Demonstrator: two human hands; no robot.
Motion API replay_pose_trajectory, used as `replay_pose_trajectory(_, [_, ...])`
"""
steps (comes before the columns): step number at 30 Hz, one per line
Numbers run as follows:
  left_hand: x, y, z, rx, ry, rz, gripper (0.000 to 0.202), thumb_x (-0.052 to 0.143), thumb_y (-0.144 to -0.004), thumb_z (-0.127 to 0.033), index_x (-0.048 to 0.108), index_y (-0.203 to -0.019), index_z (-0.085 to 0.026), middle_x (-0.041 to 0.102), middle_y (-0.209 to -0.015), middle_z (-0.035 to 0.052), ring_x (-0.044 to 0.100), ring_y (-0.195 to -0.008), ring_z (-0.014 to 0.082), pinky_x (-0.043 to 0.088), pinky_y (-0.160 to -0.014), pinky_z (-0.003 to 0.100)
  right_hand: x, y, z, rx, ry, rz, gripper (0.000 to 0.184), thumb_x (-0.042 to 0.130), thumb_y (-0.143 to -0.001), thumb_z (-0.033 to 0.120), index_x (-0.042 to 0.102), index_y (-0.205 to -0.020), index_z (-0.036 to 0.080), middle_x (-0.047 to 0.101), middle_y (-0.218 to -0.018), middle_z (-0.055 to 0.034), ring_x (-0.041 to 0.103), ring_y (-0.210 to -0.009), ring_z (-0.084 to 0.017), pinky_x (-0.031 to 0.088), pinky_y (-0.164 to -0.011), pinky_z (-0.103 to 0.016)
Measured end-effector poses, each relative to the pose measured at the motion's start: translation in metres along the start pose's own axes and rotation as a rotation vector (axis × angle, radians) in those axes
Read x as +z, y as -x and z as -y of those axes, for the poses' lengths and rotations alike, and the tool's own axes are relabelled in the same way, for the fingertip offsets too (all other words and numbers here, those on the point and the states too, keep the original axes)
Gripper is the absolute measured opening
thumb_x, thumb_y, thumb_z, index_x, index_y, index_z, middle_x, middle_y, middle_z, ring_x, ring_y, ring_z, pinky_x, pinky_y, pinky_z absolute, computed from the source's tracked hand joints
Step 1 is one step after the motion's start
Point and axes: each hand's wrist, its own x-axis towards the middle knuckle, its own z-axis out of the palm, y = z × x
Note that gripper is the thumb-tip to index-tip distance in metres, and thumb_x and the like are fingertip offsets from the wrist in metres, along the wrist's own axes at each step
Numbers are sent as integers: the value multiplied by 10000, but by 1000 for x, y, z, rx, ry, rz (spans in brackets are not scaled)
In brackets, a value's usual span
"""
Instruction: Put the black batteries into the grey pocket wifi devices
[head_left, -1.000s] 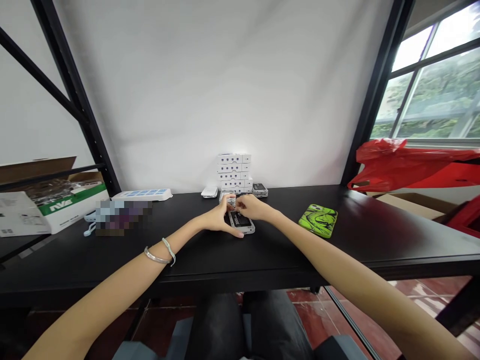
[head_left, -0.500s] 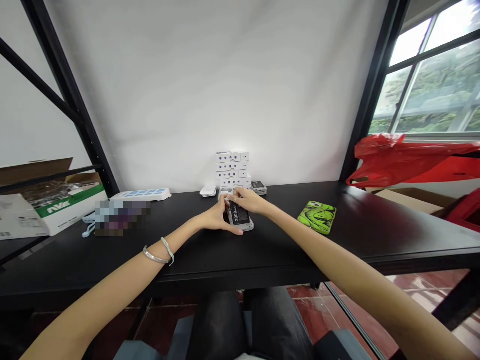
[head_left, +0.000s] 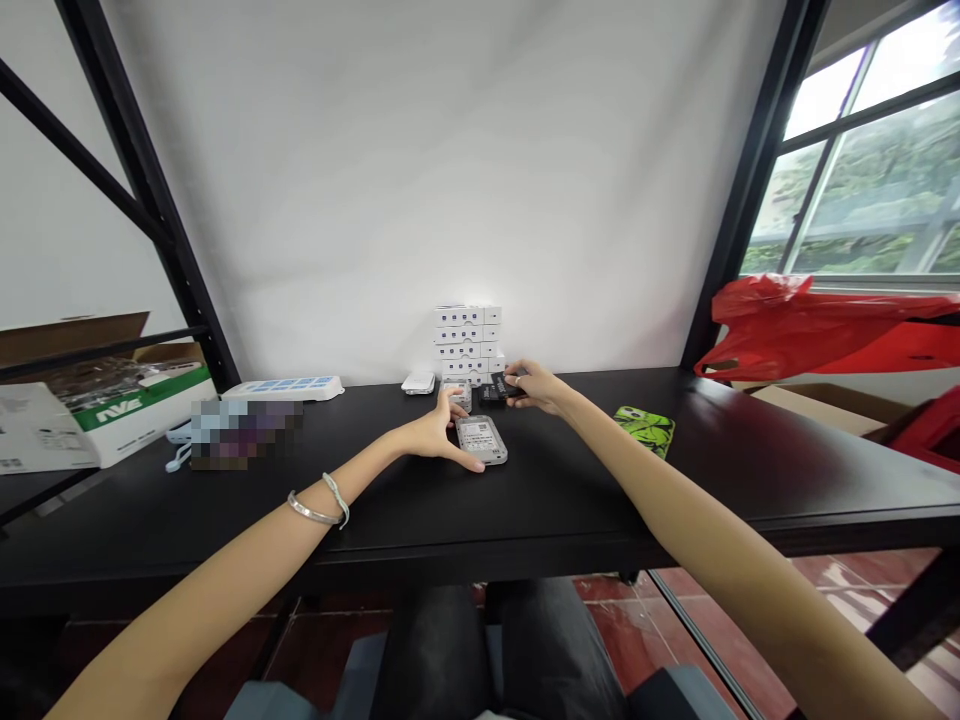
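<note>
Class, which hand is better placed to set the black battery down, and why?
Probably the right hand: it holds the black battery, while the left hand is at the open phone's left side.

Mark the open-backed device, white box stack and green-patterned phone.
Open-backed device (head_left: pixel 482 440): head view, open recess.
White box stack (head_left: pixel 463 342): head view, front side.
Green-patterned phone (head_left: pixel 651 430): head view, patterned back.

Both arms (head_left: pixel 247 555) reach forward, left hand (head_left: pixel 429 436) spread, right hand (head_left: pixel 534 387) pinching.
</note>
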Motion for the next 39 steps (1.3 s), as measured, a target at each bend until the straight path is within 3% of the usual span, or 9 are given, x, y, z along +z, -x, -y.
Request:
replay_pose_trajectory(4, [0, -1, 2, 9, -7, 4, 1276, 820, -470, -482, -19, -1396, -219, 336, -1372, 173, 344, -1290, 341, 312, -1055, 480, -3, -8, -15, -53, 106, 35, 51, 631, -755, 126, 582, -748, 137, 552, -638, -11, 532, -521, -95, 514, -538, -247])
replay_pose_trajectory(12, [-3, 3, -4, 70, -45, -1, 1227, 831, -472, -452, 45, -1389, -240, 416, -1296, 165, 423, -1224, 332, 343, -1021, 494, 3, -20, -26, -222, 509, -12, 217, 597, -798, 261, 650, -990, 175, 555, -609, 12, 545, -605, -148, 475, -656, -316])
replay_pose_trajectory(14, [-8, 5, -7, 124, -62, -9, 1189, 831, -488, -434, 72, -1383, -247, 445, -1260, 156, 460, -1180, 320, 368, -993, 495, 2, -23, -26, -270, 611, -47, 235, 581, -809, 256, 657, -1026, 210, 611, -711, -13, 571, -735, -178, 452, -763, -332])
replay_pose_trajectory(17, [-20, 3, -6, 157, -46, -146, 1113, 824, -514, -438, 120, -1360, -269, 441, -1265, 141, 495, -1122, 298, 391, -964, 484, -2, -25, -25, -293, 721, -132, 331, 512, -851, 259, 593, -1168, 211, 642, -911, -68, 564, -899, -222, 421, -834, -342])
replay_pose_trajectory(20, [-31, -9, 2, 117, -27, -294, 1063, 796, -559, -478, 117, -1350, -275, 417, -1294, 150, 483, -1129, 304, 380, -964, 493, -9, -25, -27, -268, 814, -234, 402, 455, -875, 262, 513, -1267, 194, 571, -1123, -140, 489, -1070, -288, 385, -887, -395])
replay_pose_trajectory(23, [-36, -27, 16, 67, -17, -333, 1069, 780, -569, -512, 108, -1353, -239, 413, -1290, 195, 467, -1148, 345, 378, -948, 529, -13, -27, -34, -213, 893, -262, 393, 467, -875, 336, 525, -1256, 261, 457, -1282, -149, 380, -1186, -360, 324, -928, -484])
replay_pose_trajectory(26, [-37, -41, 29, 50, 1, -336, 1084, 785, -566, -502, 105, -1363, -221, 411, -1301, 220, 460, -1174, 352, 374, -962, 527, -12, -30, -40, -149, 932, -248, 344, 455, -877, 395, 566, -1184, 289, 496, -1216, -140, 440, -1128, -361, 346, -881, -492])
replay_pose_trajectory(32, [-42, -44, 41, 72, 10, -371, 980, 746, -640, -448, 109, -1353, -234, 329, -1394, 203, 350, -1300, 302, 334, -1035, 479, -6, -26, -35, -113, 934, -364, 223, 478, -849, 316, 578, -1007, 195, 526, -1085, -142, 497, -1036, -337, 332, -869, -478])
replay_pose_trajectory(39, [-36, -22, 22, 84, -49, -503, 792, 723, -669, -404, 255, -1283, -225, 367, -1354, 170, 328, -1301, 307, 296, -1049, 507, -6, -24, -28, -16, 738, -539, 527, 609, -709, 398, 429, -1100, 93, 532, -1035, -212, 499, -1032, -390, 407, -788, -457])
